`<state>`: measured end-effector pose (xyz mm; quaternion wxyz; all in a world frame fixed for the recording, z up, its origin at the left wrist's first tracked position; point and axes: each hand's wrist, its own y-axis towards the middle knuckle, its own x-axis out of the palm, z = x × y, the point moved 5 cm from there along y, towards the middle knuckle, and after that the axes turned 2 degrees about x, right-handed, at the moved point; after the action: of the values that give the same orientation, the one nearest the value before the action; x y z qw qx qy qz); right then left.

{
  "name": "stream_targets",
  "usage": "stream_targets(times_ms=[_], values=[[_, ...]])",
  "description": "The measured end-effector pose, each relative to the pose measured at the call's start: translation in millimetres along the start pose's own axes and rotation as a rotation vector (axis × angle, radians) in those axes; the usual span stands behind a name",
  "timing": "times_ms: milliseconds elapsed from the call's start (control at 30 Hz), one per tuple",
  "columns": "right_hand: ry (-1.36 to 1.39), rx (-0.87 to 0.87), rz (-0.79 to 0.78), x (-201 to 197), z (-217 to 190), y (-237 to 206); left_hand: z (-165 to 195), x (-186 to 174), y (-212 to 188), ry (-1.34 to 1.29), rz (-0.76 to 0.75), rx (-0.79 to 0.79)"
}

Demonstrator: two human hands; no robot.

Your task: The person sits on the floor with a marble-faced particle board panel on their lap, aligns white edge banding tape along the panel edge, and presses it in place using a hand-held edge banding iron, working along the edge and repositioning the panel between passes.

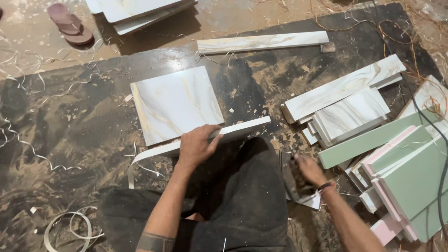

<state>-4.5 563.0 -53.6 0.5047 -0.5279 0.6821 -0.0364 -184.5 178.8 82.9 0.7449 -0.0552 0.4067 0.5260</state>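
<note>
Gripping the narrow marble-patterned panel (219, 135) with my left hand (196, 145), I see my right hand (309, 170) closed around a dark tool (293, 179).

Carpentry or furniture workshop, work done on the floor. Dark floor board (70, 126) covered in sawdust and curled shavings (28, 144). Cut marble-look laminated panels (175, 102) lie about, stacks of offcuts (345, 107), green and pink boards (410, 177), loose edge-banding strip (70, 228), power cord (441, 158). Sandal (70, 23) on dusty ground.
</note>
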Motion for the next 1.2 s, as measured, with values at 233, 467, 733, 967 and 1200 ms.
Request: stream_targets(times_ms=[233,467,733,967,1200], values=[[-0.088,-0.368,0.193,-109,-138,-10,0,-1,-1,0.015,-0.018,-0.035],[-0.368,-0.414,0.118,-83,-245,19,-2,-9,-2,-0.015,-0.037,-0.044],[-0.162,-0.462,0.085,-76,-233,38,-23,-7,-3,-0.018,-0.056,-0.086],[0.022,-0.353,-0.011,-101,-265,1,-21,-11,6,-0.036,-0.040,-0.057],[-0.329,-0.561,0.111,-57,-307,-28,-23,-11,-5,-0.020,-0.060,-0.063]])
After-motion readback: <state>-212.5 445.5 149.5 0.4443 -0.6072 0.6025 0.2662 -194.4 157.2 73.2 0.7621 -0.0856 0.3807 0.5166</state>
